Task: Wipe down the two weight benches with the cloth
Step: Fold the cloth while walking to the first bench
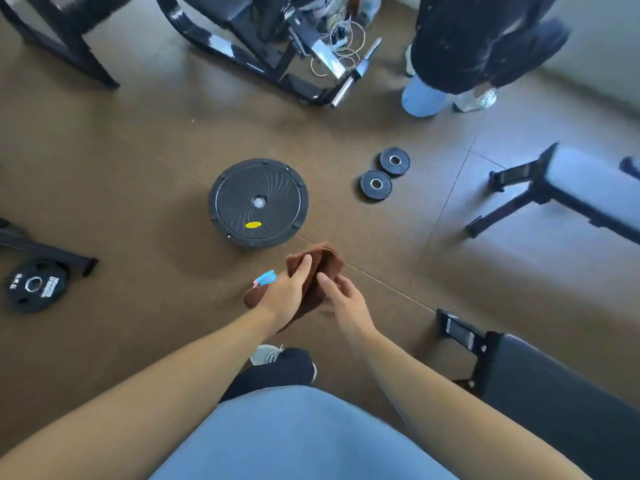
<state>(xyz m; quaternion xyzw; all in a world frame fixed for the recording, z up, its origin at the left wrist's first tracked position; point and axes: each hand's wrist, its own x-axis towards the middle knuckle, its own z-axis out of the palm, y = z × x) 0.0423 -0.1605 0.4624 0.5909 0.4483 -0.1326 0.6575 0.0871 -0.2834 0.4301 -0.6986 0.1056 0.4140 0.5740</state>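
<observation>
Brown cloth [317, 271], folded, long axis running away from the wearer, grasped by left grip [285, 292] and right grip [341, 299] above floor [138, 168]; round disc [258, 202] ahead, two benches [585, 188] [540, 382] rightward.

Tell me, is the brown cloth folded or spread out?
Folded: the cloth is bunched in layers between the left hand and right hand.

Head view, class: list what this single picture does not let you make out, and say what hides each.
- Near bench: its pad runs off the right and bottom edges.
- Far bench: cut by the right edge.
- Cloth: partly covered by both hands, left and right.
- Lettering on the weight plate: too small.
- Second person: cut by the top edge.
</observation>
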